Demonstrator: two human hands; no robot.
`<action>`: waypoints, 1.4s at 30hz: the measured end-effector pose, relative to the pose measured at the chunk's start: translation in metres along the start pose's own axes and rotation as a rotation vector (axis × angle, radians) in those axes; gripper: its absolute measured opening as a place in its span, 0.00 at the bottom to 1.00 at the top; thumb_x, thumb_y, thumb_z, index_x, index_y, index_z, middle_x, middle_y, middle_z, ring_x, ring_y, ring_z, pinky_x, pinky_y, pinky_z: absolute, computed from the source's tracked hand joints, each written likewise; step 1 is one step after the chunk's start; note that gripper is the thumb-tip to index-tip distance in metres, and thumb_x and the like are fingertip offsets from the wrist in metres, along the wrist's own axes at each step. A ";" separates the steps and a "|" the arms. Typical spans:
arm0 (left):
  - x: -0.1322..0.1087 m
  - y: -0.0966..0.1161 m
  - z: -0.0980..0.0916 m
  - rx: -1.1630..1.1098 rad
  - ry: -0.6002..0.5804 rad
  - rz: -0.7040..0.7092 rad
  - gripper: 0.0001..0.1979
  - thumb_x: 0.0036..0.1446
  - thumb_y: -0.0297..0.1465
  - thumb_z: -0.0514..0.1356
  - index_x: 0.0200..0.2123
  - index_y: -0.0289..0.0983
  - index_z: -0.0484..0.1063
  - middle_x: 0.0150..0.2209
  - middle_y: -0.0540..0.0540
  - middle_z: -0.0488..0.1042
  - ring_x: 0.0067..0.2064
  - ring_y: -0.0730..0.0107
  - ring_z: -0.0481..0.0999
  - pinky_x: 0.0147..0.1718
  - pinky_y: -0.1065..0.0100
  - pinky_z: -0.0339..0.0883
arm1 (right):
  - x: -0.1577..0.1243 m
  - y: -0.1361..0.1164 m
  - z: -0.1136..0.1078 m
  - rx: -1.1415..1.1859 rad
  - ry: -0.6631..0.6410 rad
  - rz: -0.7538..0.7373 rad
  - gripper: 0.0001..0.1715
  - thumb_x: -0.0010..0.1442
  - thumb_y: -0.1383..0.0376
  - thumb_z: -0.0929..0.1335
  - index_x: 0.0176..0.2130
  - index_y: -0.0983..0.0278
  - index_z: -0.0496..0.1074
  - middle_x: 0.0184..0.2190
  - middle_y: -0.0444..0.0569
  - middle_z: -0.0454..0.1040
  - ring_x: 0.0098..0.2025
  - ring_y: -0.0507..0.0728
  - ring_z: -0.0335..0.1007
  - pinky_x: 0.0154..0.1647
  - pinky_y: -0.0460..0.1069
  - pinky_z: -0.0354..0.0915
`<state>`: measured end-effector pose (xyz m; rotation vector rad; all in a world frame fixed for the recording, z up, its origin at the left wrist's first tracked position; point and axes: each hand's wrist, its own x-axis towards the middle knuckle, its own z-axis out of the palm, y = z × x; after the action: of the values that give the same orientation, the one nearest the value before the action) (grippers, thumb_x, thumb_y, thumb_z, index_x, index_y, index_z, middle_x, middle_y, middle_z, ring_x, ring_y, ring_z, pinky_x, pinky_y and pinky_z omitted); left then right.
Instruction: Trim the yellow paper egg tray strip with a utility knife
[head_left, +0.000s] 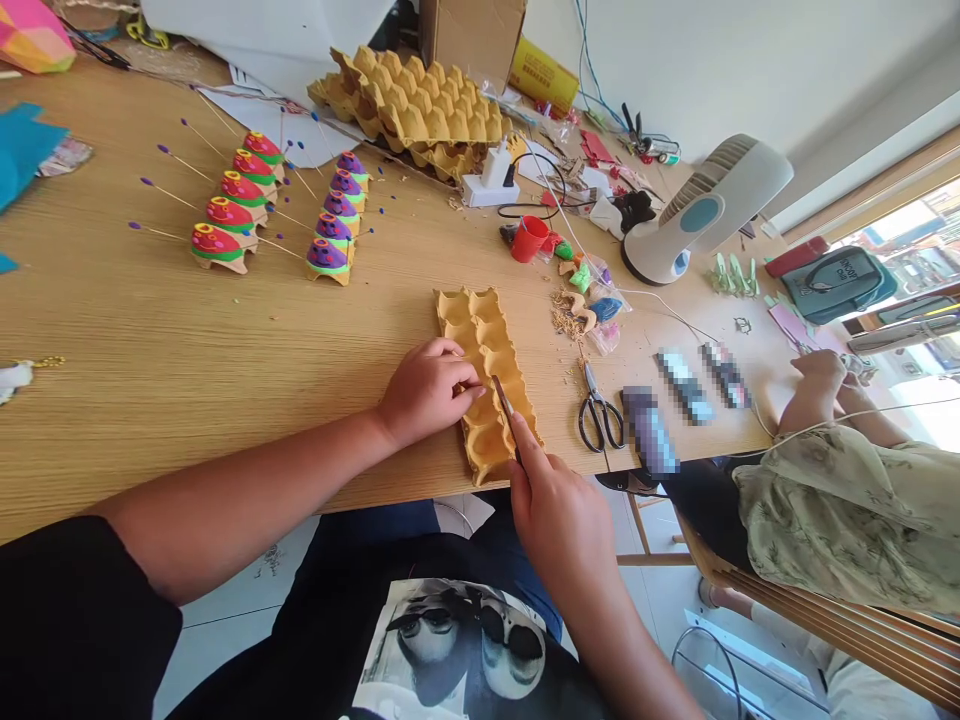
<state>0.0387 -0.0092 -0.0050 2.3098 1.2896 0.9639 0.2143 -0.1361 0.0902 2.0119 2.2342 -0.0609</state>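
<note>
A yellow two-row strip of egg carton (504,345) lies lengthwise in front of me at the table's near edge. My left hand (429,392) is closed on its left side, with thumb and fingers bent over the middle ridge. In my right hand (559,500) is a slim knife (502,395), its blade pointing away from me and touching the carton between the two rows. The forefinger lies along the knife, and the palm hides most of the handle. Past the carton stand two rows of painted egg-carton figures, one red and green (225,215), one purple (330,228), with stick feelers.
Scissors (600,410) and several blurred phones (651,430) lie to the right. Beyond are a red cup (529,238), clay bags, a white fan (694,215) and a power strip (491,188). Stacked egg trays (420,100) sit at the back. Another person (855,500) sits at right.
</note>
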 end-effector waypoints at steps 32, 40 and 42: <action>-0.001 0.005 0.000 -0.003 -0.003 -0.005 0.07 0.59 0.32 0.64 0.29 0.40 0.79 0.30 0.47 0.79 0.51 0.56 0.75 0.48 0.57 0.70 | -0.025 -0.007 0.009 -0.149 -0.011 0.016 0.37 0.68 0.66 0.65 0.72 0.61 0.54 0.31 0.45 0.79 0.26 0.55 0.75 0.24 0.49 0.60; -0.001 0.004 0.002 -0.004 0.004 0.000 0.07 0.59 0.32 0.64 0.28 0.40 0.79 0.31 0.47 0.80 0.51 0.55 0.75 0.48 0.56 0.70 | -0.029 0.001 -0.001 -0.090 -0.019 -0.003 0.34 0.69 0.67 0.64 0.71 0.59 0.57 0.31 0.44 0.80 0.27 0.54 0.76 0.24 0.48 0.61; -0.002 0.003 0.003 -0.015 0.011 0.004 0.08 0.59 0.32 0.64 0.28 0.40 0.79 0.30 0.47 0.79 0.51 0.56 0.75 0.49 0.56 0.70 | -0.030 0.006 -0.006 -0.038 0.008 -0.010 0.32 0.70 0.66 0.63 0.70 0.58 0.59 0.32 0.44 0.80 0.28 0.54 0.76 0.24 0.47 0.61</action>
<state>0.0422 -0.0124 -0.0057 2.2997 1.2779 0.9853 0.2226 -0.1643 0.1001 1.9855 2.2335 -0.0113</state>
